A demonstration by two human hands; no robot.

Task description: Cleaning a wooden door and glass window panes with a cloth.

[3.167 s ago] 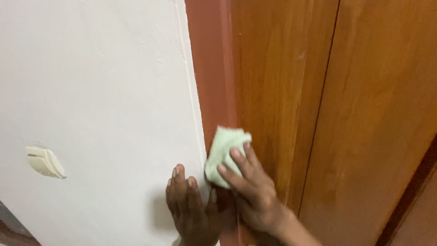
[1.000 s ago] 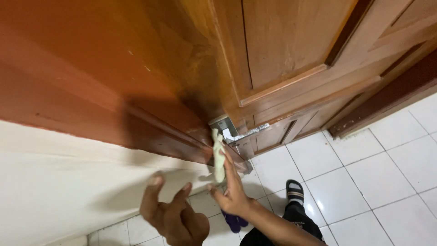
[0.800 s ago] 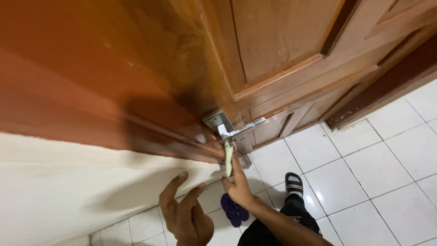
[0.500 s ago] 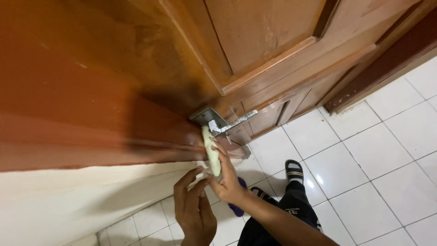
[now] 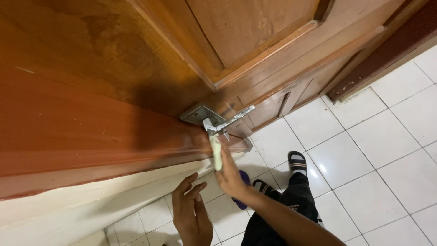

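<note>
My right hand (image 5: 231, 175) presses a pale green cloth (image 5: 216, 152) against the edge of a brown wooden door (image 5: 255, 50), just below its metal lever handle (image 5: 230, 121) and lock plate (image 5: 200, 114). The cloth is folded into a narrow strip under my fingers. My left hand (image 5: 191, 216) hangs free lower left of it, fingers loosely together, holding nothing and close to the white wall (image 5: 91, 200). The reddish door frame (image 5: 82, 136) runs across the left of the head view.
White floor tiles (image 5: 378, 150) spread to the right. My feet in black slippers (image 5: 298, 161) stand below the door, with dark trousers (image 5: 291, 209) visible. A dark red frame post (image 5: 387, 50) stands at the upper right.
The cloth went from high on the door frame by the wall down to the door edge under the lever handle. My left hand drew in from spread fingers.
</note>
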